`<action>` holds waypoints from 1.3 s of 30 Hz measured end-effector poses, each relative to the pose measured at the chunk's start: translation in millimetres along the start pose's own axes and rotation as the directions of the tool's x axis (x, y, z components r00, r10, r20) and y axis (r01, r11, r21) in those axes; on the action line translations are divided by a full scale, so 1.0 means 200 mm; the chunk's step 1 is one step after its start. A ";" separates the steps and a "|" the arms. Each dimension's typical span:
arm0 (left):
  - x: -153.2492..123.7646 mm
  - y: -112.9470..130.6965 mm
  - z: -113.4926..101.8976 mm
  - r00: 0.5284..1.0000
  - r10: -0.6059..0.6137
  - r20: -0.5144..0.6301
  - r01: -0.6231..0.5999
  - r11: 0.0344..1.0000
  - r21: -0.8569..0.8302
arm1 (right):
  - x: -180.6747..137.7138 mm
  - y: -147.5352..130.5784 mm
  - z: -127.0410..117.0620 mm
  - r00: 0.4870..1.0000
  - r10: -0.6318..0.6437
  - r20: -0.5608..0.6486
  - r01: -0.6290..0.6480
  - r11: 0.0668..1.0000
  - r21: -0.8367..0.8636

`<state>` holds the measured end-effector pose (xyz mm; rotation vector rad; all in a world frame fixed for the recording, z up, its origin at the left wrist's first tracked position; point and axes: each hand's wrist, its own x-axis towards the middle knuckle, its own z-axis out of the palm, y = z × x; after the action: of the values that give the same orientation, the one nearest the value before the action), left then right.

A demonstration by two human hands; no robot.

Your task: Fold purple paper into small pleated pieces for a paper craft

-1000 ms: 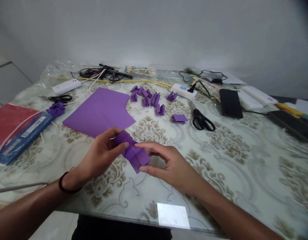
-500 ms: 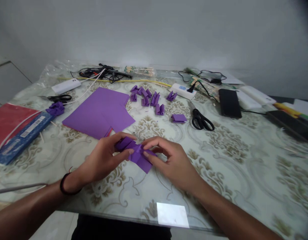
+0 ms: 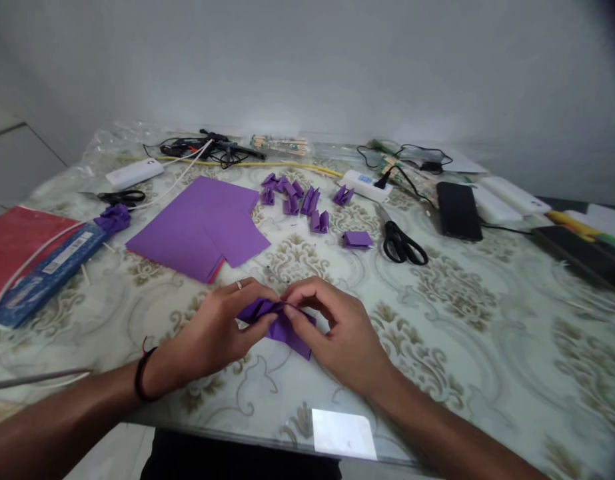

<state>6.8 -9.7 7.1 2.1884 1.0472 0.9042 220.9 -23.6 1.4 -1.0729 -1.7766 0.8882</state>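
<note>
A creased piece of purple paper (image 3: pixel 292 335) is pinched between both hands, just above the table near its front. My left hand (image 3: pixel 227 320), with a ring and a dark wrist band, grips its left part between thumb and fingers. On the other side my right hand (image 3: pixel 332 323) pinches it at the middle, fingertips almost touching those of the left. The fingers cover part of the folds. Beyond the hands lie several folded purple paper pieces (image 3: pixel 310 200) in a cluster. One flatter folded piece (image 3: pixel 357 239) rests to their right, and a stack of purple sheets (image 3: pixel 192 227) to their left.
Black-handled scissors (image 3: pixel 403 245) lie at right, near a phone (image 3: pixel 458 210) and a white power strip (image 3: pixel 366 185). At left are a second pair of scissors (image 3: pixel 121 198), crumpled purple paper (image 3: pixel 113 218), a blue packet (image 3: pixel 50 273) and a white cable. A black tripod-like object (image 3: pixel 212 147) lies at the back.
Both hands have drawn closer together at the paper's middle and sit slightly lower in view. The paper's middle is now pinched into a raised fold, and the left hand has turned over it.
</note>
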 end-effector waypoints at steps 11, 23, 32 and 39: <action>0.02 0.01 -0.02 0.955 -0.261 -0.142 0.257 0.965 -0.045 | -0.03 -0.04 0.01 0.912 -0.401 -0.084 0.347 0.866 -0.361; 0.01 0.00 -0.02 0.958 -0.274 -0.088 0.253 0.947 -0.198 | -0.02 0.01 0.01 0.961 -0.259 0.098 0.276 0.875 -0.397; 0.01 0.00 0.00 0.970 -0.232 -0.077 0.217 0.962 -0.164 | -0.03 0.00 0.01 0.965 -0.241 0.101 0.261 0.889 -0.377; 0.01 0.01 0.01 0.970 -0.230 -0.083 0.213 0.961 -0.179 | -0.02 0.00 0.01 0.952 -0.282 0.122 0.306 0.903 -0.301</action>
<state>9.7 -10.0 8.7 1.8601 1.1919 0.9725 220.2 -28.1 0.3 -0.9388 -2.1279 0.4718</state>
